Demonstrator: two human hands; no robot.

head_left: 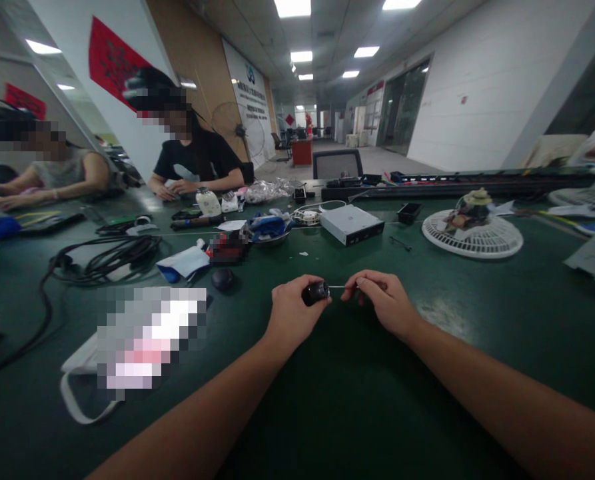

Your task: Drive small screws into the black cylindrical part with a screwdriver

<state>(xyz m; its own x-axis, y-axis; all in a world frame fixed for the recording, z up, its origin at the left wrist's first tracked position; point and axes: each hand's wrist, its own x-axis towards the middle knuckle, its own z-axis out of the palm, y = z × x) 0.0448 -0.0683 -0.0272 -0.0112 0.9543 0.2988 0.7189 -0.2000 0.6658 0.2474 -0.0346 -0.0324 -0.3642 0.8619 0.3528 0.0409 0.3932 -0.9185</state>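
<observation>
- Black cylindrical part (316,292) is sitting in the left hand (296,310), fingers wrapped around it, above the green workbench (442,347).
- Thin metal pin (341,287) is projecting from its end, pinched by the right hand (383,303).
- Pin is seating in the part; whether it is entering or leaving cannot be told.
- Silver metal box (351,225) is lying farther along the bench.

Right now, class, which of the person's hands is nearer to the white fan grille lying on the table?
Right. The right hand is nearer, in front of the white fan grille and to its left; the left hand lies farther left, beyond the right hand.
</observation>
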